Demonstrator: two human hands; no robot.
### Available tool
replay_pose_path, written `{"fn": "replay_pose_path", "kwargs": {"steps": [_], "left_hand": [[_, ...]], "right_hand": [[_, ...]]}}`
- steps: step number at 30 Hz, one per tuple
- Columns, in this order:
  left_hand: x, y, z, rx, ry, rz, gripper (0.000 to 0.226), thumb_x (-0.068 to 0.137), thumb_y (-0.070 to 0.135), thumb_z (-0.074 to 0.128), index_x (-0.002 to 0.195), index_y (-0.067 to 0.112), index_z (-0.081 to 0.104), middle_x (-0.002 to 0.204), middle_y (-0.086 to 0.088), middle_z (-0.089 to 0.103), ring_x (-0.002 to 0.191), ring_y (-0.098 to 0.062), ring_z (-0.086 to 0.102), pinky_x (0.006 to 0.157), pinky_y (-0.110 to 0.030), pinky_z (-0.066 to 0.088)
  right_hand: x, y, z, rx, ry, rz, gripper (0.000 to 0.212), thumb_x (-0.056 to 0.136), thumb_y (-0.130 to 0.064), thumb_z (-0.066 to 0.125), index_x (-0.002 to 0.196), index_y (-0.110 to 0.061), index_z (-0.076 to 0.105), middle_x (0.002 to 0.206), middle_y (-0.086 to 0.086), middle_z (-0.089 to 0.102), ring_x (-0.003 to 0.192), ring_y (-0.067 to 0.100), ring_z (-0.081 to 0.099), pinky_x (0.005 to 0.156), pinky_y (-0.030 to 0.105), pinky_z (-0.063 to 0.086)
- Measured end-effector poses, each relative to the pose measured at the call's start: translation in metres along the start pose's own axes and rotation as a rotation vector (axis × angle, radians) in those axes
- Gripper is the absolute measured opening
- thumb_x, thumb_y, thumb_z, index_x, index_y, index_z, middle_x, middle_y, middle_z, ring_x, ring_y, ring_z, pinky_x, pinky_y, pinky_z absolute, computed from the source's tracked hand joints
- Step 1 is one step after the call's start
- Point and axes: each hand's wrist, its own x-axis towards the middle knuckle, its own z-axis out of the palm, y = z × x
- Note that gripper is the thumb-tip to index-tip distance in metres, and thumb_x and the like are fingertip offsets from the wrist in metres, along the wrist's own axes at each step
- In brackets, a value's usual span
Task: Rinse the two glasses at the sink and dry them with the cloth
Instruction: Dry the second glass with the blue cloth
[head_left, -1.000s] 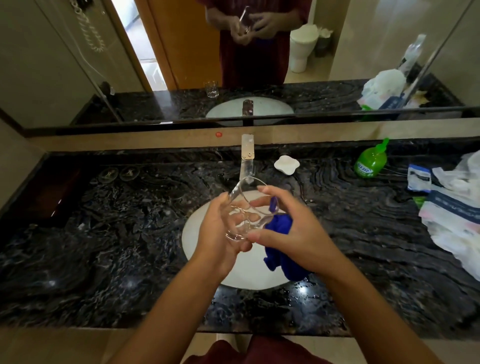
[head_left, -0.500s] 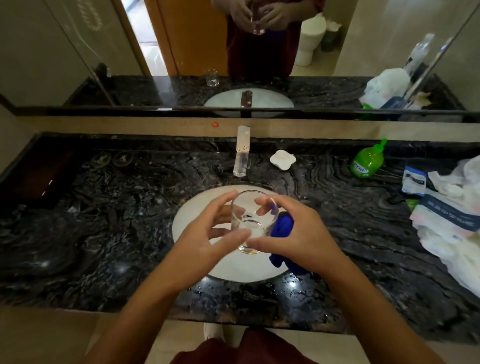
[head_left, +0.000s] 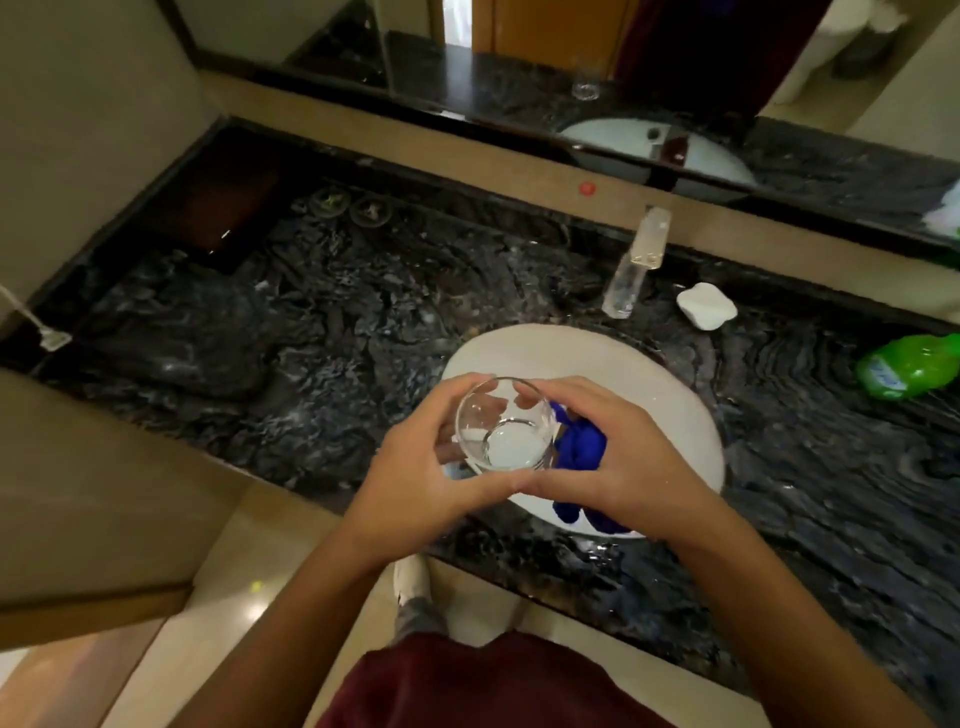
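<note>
Glass (head_left: 503, 427) now stands upright between both hands above the sink (head_left: 675, 405), where a second ago it lay tipped on its side. The left hand (head_left: 426, 467) curls round its 9 o'clock wall; the right hand (head_left: 618, 467) grips the 3 o'clock side with the blue cloth (head_left: 579, 449) bunched in its palm. Drying seems finished; setting it on the desk likely follows.

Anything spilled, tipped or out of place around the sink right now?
One thing: the green bottle lies on its side on the counter, right of the sink. The glass is upright in both hands, the blue cloth tucked in the right hand.
</note>
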Motion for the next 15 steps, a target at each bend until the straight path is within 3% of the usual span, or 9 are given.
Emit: {"fn": "replay_pose_path", "kwargs": {"steps": [5, 8, 15], "left_hand": [[-0.004, -0.026, -0.054, -0.033, 0.066, 0.016, 0.078, 0.069, 0.027, 0.096, 0.134, 0.032, 0.054, 0.128, 0.017, 0.069, 0.120, -0.007, 0.066, 0.098, -0.024, 0.054], [-0.004, -0.042, -0.088, -0.043, 0.112, 0.022, 0.080, 0.066, 0.037, 0.097, 0.133, 0.032, 0.053, 0.126, 0.016, 0.070, 0.119, -0.006, 0.067, 0.095, -0.023, 0.055], [-0.005, -0.086, -0.155, 0.041, 0.186, -0.007, 0.082, 0.064, 0.051, 0.090, 0.135, 0.033, 0.053, 0.128, 0.009, 0.070, 0.121, -0.013, 0.067, 0.099, -0.048, 0.057]], "right_hand": [[0.038, -0.015, 0.049, 0.030, -0.039, 0.030, 0.076, 0.069, -0.040, 0.093, 0.138, -0.034, 0.061, 0.130, -0.021, 0.065, 0.123, 0.005, 0.062, 0.103, 0.027, 0.051], [0.057, -0.021, 0.071, 0.007, -0.032, 0.090, 0.079, 0.073, -0.039, 0.092, 0.142, -0.044, 0.055, 0.130, -0.025, 0.063, 0.110, 0.007, 0.066, 0.097, 0.026, 0.055], [0.070, -0.018, 0.090, 0.136, 0.257, 0.256, 0.028, 0.087, -0.012, 0.082, 0.110, -0.026, 0.074, 0.103, -0.006, 0.077, 0.085, 0.013, 0.073, 0.087, 0.042, 0.061]]}}
